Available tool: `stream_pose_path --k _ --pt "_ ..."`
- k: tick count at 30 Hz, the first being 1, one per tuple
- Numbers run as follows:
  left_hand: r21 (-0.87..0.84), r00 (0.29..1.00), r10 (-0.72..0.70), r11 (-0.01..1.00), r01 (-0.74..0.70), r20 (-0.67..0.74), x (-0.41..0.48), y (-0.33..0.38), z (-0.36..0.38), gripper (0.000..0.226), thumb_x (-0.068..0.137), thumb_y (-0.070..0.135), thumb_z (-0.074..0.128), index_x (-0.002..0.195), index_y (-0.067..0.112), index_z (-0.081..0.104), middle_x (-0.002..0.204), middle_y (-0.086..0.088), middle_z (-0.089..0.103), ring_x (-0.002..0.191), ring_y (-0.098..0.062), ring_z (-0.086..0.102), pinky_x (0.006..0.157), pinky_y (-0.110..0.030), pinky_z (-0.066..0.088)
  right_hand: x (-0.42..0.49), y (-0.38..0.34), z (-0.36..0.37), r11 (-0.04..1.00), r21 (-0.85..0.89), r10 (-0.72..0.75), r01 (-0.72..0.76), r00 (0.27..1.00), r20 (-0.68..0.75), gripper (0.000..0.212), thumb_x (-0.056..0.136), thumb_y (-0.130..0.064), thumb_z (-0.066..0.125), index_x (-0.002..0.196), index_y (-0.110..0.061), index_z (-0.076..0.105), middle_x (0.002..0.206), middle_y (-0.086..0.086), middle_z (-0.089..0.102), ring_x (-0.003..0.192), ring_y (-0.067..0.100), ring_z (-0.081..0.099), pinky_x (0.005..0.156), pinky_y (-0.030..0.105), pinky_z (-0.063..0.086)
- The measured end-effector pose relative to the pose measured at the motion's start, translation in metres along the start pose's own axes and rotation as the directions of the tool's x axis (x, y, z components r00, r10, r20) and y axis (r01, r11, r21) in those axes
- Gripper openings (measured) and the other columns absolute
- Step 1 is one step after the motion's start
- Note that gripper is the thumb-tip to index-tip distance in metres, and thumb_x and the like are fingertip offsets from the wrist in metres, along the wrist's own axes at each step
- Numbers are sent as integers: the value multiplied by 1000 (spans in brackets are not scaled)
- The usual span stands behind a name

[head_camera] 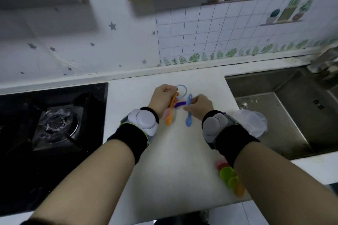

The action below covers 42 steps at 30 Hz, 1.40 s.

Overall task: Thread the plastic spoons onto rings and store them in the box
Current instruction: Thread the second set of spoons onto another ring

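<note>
My left hand [163, 97] pinches a pale blue ring [182, 91] above the white counter [175, 151], and an orange spoon [170, 113] hangs from that hand, bowl end toward me. My right hand [200, 105] pinches the handle of a blue spoon [189, 113], whose bowl also points toward me. A purple spoon [180, 104] lies on the counter between the two hands. A clear plastic box [250, 121] sits just right of my right wrist, partly hidden by it.
Red, green and orange measuring spoons [231, 177] lie near the counter's front edge under my right forearm. A black gas hob [53, 128] fills the left side. A steel sink [285, 111] is set into the counter on the right. The wall stands close behind.
</note>
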<state>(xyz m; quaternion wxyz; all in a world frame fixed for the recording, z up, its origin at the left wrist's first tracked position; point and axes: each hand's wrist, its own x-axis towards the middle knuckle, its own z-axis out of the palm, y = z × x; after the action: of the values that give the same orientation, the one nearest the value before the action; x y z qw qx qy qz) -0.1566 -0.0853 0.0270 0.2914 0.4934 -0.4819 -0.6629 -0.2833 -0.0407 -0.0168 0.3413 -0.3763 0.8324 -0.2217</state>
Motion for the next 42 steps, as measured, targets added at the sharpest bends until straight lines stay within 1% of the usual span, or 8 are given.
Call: stream_pose_path --k 4,9,14,22,30,33,38,42 --pt "6 997 72 997 -72 8 -4 33 -2 16 97 13 48 83 10 53 74 -6 54 57 -17 48 53 -20 45 -7 -29 -30 967 240 -87 88 996 -17 29 76 -21 72 99 -12 57 91 9 63 84 27 61 82 37 51" --pt "13 987 162 987 -162 1 -9 72 -1 14 98 10 45 86 8 54 74 -5 54 57 -15 50 50 -15 46 -20 -65 -68 877 440 -207 191 978 -13 18 81 -9 66 98 -9 62 72 9 59 70 25 54 74 35 48" --pt "30 967 254 967 -254 9 -14 109 4 12 99 10 43 100 2 52 74 -4 55 57 -15 48 52 -17 46 -34 -96 -103 807 504 -321 308 945 -64 14 86 -4 62 98 -10 61 66 4 57 62 14 55 65 23 51" --pt "40 945 326 944 -327 19 -16 134 7 15 98 11 47 85 8 55 74 -4 55 58 -14 49 51 -15 47 -42 -116 -135 760 512 -408 401 907 -105 22 90 3 53 112 1 58 68 8 56 63 17 57 67 24 52" --pt "286 863 505 828 -483 -4 -11 149 1 13 92 9 55 80 10 61 73 -1 64 62 -11 53 61 -16 45 -39 -122 -150 820 38 -563 572 816 -133 36 97 -8 45 129 -15 57 75 13 52 74 26 52 70 25 42" --pt "379 834 551 767 -517 24 -11 158 -3 10 91 10 57 81 10 61 71 0 63 65 -14 53 65 -20 44 -38 -125 -155 765 -192 -636 615 768 -73 39 97 -7 42 129 -24 58 86 8 40 78 26 41 72 24 34" --pt "477 812 582 704 -526 38 -13 168 -8 10 90 13 59 81 13 63 73 0 63 70 -15 55 75 -28 47 -42 -132 -163 648 -488 -684 585 728 -36 41 99 -10 39 132 -30 52 109 13 49 106 32 50 92 39 41" --pt "545 790 607 636 -547 84 -16 173 -11 10 89 14 60 80 16 65 70 7 60 69 -11 53 69 -21 42 -47 -141 -168 529 -639 -737 558 675 -20 36 98 -9 37 121 -27 57 93 6 42 102 32 48 80 35 32"
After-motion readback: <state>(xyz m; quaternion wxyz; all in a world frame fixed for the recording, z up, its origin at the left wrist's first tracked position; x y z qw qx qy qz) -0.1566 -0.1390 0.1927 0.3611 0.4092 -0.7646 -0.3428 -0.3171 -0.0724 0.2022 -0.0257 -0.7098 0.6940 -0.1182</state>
